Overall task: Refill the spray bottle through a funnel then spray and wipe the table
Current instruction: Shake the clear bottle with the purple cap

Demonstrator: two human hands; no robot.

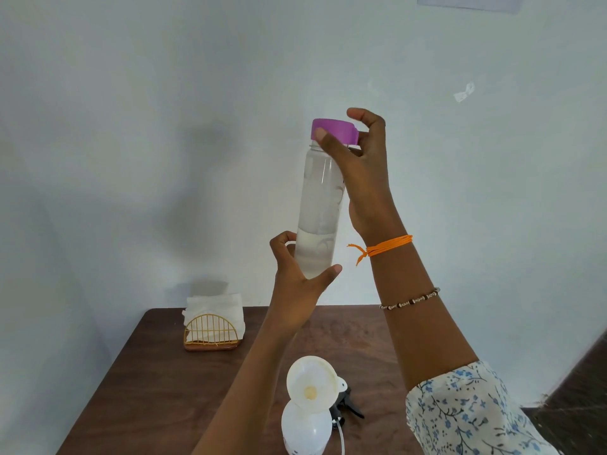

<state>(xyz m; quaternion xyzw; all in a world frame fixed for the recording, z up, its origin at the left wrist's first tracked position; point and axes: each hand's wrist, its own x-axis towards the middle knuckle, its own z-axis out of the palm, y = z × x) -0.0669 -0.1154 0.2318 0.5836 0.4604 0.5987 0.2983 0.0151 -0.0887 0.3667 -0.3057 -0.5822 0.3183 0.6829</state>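
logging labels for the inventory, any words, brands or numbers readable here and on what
None can be read.
Water bottle: faint pale swirls on the clear wall, no legible letters.
Purple cap: plain.
Spray bottle: a small dark mark at its lower edge, too small and cut off to read.
Funnel: plain.
Paper on the wall: no text shows.

Purple cap (334, 129), orange wrist thread (389, 247), blue-flowered white sleeve (466, 412), brown table (157, 372), seemingly gold-wire napkin holder (213, 330).

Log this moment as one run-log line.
left hand: holds water bottle base | right hand: grips purple cap | funnel: seated in spray bottle
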